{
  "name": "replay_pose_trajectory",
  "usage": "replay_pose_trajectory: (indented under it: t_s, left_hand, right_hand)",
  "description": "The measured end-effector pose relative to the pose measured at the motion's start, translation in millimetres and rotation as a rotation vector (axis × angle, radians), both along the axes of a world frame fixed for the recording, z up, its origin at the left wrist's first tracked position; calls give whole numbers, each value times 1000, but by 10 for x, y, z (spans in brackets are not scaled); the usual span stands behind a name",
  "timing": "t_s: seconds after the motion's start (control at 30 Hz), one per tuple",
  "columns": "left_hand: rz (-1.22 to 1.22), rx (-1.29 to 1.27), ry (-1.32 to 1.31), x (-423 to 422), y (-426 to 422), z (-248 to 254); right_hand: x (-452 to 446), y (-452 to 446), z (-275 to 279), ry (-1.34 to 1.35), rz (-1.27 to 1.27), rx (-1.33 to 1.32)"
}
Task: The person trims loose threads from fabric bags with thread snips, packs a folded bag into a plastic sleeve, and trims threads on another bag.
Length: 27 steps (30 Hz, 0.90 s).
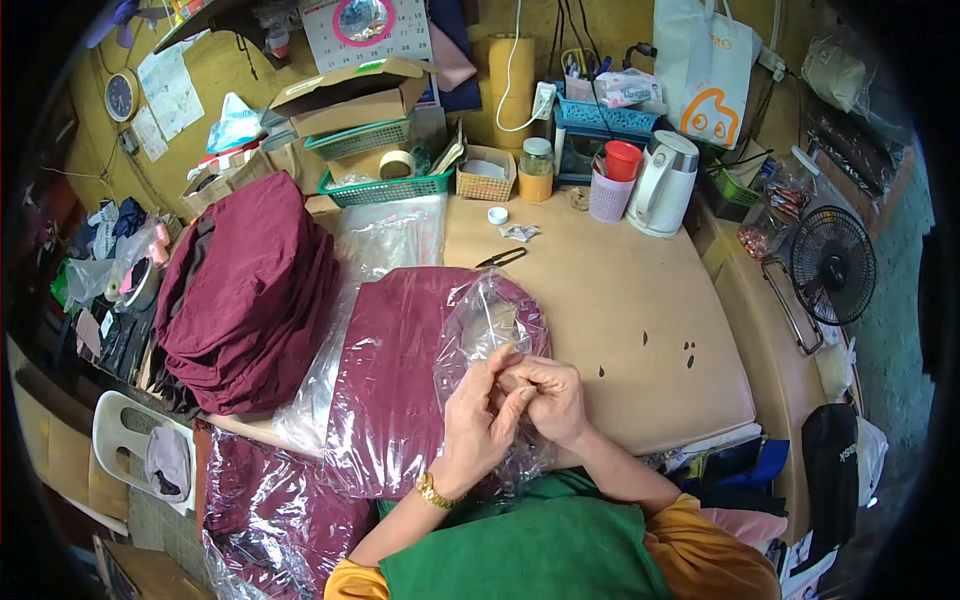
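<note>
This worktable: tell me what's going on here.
A person's left hand and right hand meet over a clear-bagged maroon bundle on the table, apparently pinching the plastic, though their exact grip is hard to see. A pile of unbagged maroon cloth stands to the left, and another bagged bundle lies at lower left.

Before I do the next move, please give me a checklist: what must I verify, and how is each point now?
1. Hands in position: ok, left hand and right hand meet over the clear plastic bag.
2. Cloth inside the bag: ok, maroon cloth shows through the plastic.
3. Plastic smooth: not ok, it is wrinkled.
4. Bag closed: cannot tell, the hands hide what the fingertips grip.
5. Black snips clear of the bag: ok, they lie beyond it.
6. Kettle upright: ok.
</note>
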<state>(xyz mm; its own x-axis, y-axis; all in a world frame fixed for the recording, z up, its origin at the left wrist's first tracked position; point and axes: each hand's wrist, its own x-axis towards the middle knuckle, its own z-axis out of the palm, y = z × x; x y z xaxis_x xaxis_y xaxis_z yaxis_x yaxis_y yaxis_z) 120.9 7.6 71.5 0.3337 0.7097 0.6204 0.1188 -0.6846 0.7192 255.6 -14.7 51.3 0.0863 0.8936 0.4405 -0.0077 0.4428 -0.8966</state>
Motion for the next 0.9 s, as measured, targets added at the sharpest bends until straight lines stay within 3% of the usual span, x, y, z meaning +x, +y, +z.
replay_pose_trajectory:
  t_s: [0.07,0.13,0.23,0.37,0.43,0.47,0.53,0.57,0.6,0.67,0.77,0.9]
  left_hand:
    - [51,21,1,-9,25,-63]
    - [57,-216,77,-45,1,-104]
    - [71,-206,13,10,28,-251]
    - [79,-249,-43,13,68,-325]
    - [85,-302,-100,-38,99,-335]
    - [86,-303,-101,-51,109,-329]
    - [105,-351,-115,-61,113,-301]
    - [91,-347,-115,-50,110,-293]
    - [90,-348,-118,-44,103,-259]
    - [114,-110,60,-38,86,-187]
    - [118,-33,117,10,19,-143]
    - [69,27,164,-20,-15,-88]
  right_hand:
    - [11,-17,-135,-68,-115,82]
    - [9,-4,-149,-7,-126,72]
    - [49,63,-235,236,-175,-35]
    - [107,1,-100,168,-178,-118]
    - [134,-9,64,-435,-414,207]
    - [218,-42,100,-437,-412,206]
    - [469,-152,127,-743,-130,-14]
    - [514,-153,83,-765,-128,42]
    - [480,-186,135,-767,-129,41]
    - [344,-248,287,-800,-368,207]
    - [252,-184,233,-769,-373,359]
    - [238,-119,23,-506,-262,138]
